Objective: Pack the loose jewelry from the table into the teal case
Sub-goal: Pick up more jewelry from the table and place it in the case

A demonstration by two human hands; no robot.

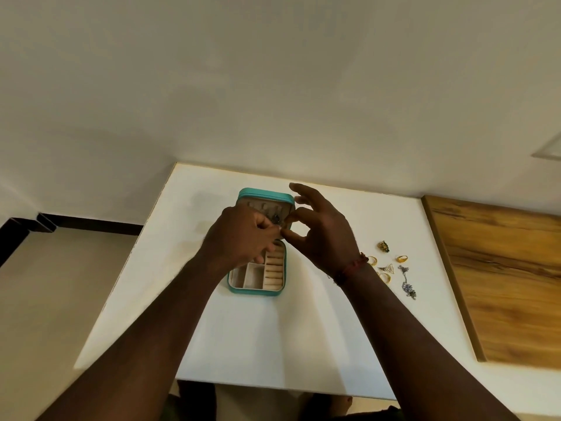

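Note:
The teal case (243,291) lies open on the white table (273,335), its lid (265,196) standing up at the back with small dark pieces hanging inside. My left hand (243,235) and my right hand (321,229) meet in front of the lid, fingertips pinching a small piece of jewelry between them; the piece itself is too small to make out. Cream compartments and ring rolls (273,273) show in the case's base. Loose jewelry lies to the right: a dark-stoned brooch (383,246), gold rings (401,258), a triangular pendant (388,268) and a silver chain (406,284).
A wooden board (501,278) borders the table on the right. The wall runs along the table's far edge. Floor with a dark skirting (76,221) lies to the left.

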